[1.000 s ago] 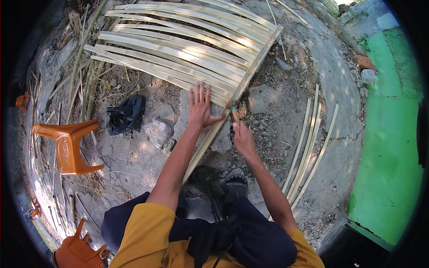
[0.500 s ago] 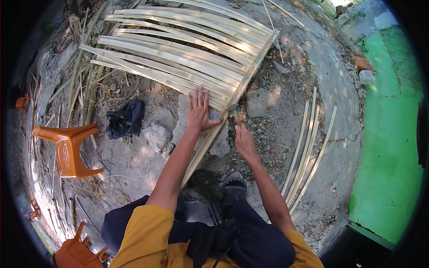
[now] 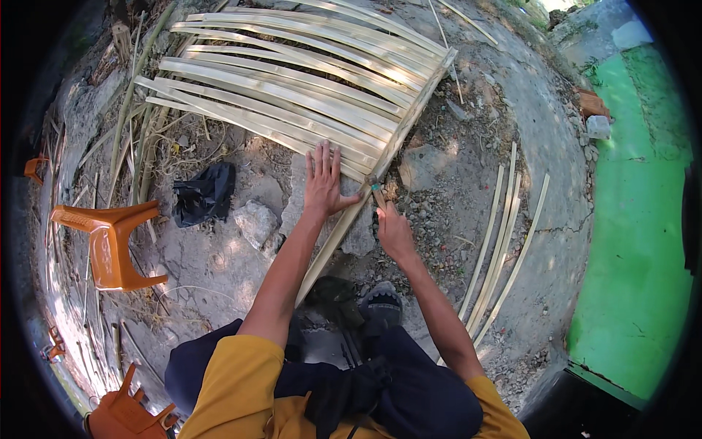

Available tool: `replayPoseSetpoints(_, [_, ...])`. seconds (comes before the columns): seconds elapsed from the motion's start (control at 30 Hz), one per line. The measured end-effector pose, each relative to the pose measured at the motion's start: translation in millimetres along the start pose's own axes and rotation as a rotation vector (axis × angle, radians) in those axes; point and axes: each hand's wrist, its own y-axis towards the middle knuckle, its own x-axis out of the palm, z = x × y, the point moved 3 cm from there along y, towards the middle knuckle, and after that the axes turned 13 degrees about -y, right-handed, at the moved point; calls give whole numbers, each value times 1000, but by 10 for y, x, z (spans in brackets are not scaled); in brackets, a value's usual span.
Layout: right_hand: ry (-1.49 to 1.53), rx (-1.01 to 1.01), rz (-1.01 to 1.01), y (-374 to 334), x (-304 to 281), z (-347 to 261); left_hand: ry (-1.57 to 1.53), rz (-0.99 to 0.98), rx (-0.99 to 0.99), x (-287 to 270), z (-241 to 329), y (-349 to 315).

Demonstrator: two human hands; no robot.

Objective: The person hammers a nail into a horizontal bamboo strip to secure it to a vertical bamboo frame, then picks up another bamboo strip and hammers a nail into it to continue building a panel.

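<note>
The left hand (image 3: 322, 192), spread flat, grips nothing, thumb at the rail (image 3: 330, 250); the right hand (image 3: 395, 233) wraps a hammer (image 3: 376, 189), hiding its grip, head indistinct against the rail. Slats (image 3: 292, 82) left of the rail are partly cut off.

left hand (image 3: 323, 189): spread on slats (image 3: 365, 122) | right hand (image 3: 395, 233): gripping hammer (image 3: 378, 196), head at rail (image 3: 333, 245) | orange chair (image 3: 108, 256): left side

1. Black plastic bag (image 3: 203, 192), crumpled.
2. Pale rock (image 3: 256, 222), just beside the bag, to its lower right.
3. Orange plastic stool (image 3: 110, 252), left of the bag and lower.
4. Orange-red seat (image 3: 128, 410), well below the bag, leftward.
5. Green surface (image 3: 629, 256), far right of the bag.
</note>
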Motion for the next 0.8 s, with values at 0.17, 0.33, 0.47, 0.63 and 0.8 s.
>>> replayPoseSetpoints(0.17, [52, 34, -104, 88, -87, -171, 36, 0, 8, 19, -31, -3])
replayPoseSetpoints(0.33, [254, -68, 125, 141, -554, -561, 41, 25, -2, -10, -69, -43])
replayPoseSetpoints(0.47, [120, -69, 122, 19, -25, 53, 13, 2, 19, -2, 53, 36])
replayPoseSetpoints(0.63, [-23, 39, -86, -54, 218, 141, 28, -38, 18, 31, 39, -28])
replayPoseSetpoints(0.8, [155, 58, -34, 125, -196, -189, 24, 23, 12, 19, -56, -29])
